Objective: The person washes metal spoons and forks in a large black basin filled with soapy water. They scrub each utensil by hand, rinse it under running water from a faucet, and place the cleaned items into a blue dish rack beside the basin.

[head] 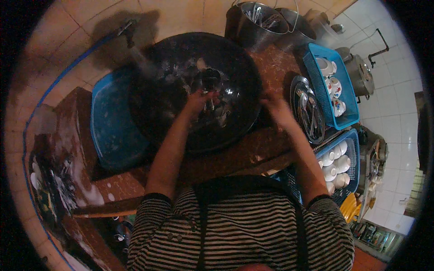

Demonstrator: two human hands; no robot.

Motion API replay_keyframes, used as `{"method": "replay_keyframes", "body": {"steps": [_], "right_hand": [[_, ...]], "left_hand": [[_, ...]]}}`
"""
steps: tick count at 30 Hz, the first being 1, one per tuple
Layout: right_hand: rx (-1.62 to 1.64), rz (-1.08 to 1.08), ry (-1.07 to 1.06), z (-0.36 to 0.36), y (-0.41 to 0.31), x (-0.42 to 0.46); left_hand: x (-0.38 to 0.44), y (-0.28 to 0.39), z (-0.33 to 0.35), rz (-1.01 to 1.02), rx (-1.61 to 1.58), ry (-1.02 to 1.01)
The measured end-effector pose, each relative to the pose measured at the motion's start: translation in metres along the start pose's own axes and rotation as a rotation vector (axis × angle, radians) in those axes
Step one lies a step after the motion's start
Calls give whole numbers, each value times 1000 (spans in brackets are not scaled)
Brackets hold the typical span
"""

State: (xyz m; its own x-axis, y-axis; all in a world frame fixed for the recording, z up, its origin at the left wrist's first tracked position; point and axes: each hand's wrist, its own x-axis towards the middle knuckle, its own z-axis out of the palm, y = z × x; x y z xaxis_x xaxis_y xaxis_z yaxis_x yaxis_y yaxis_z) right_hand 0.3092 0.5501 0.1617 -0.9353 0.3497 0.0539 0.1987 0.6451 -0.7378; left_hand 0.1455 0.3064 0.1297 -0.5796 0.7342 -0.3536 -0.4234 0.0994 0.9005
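Note:
My left hand (pixel 201 101) reaches into a big round black basin (pixel 162 125) that holds water. Its fingers are at some wet metal utensils (pixel 222 117), but blur hides whether they grip any. Just beyond the fingers is a dark rounded thing (pixel 211 79) too dim to name. My right hand (pixel 276 106) is at the basin's right rim, blurred by motion, and what it may hold cannot be made out. Close on its right lies an oval metal tray (pixel 317 139) with several spoons (pixel 304 101) on it.
A blue basket (pixel 351 115) with patterned cups stands at right, another blue basket (pixel 356 162) with white bowls nearer me. Metal pails (pixel 234 30) with cutlery are behind. A blue hose (pixel 73 64) leads to a tap (pixel 127 32) running over the basin; a blue tub (pixel 112 135) adjoins it.

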Motion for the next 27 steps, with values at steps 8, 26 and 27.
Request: {"method": "replay_keyframes", "body": {"steps": [8, 26, 27], "right_hand": [[483, 261, -299, 126, -52, 70], [788, 62, 165, 208, 46, 93], [1074, 204, 145, 186, 3, 90]], "left_hand": [[22, -45, -8, 135, 677, 204], [9, -38, 47, 277, 912, 270], [10, -43, 42, 336, 806, 281]]}}
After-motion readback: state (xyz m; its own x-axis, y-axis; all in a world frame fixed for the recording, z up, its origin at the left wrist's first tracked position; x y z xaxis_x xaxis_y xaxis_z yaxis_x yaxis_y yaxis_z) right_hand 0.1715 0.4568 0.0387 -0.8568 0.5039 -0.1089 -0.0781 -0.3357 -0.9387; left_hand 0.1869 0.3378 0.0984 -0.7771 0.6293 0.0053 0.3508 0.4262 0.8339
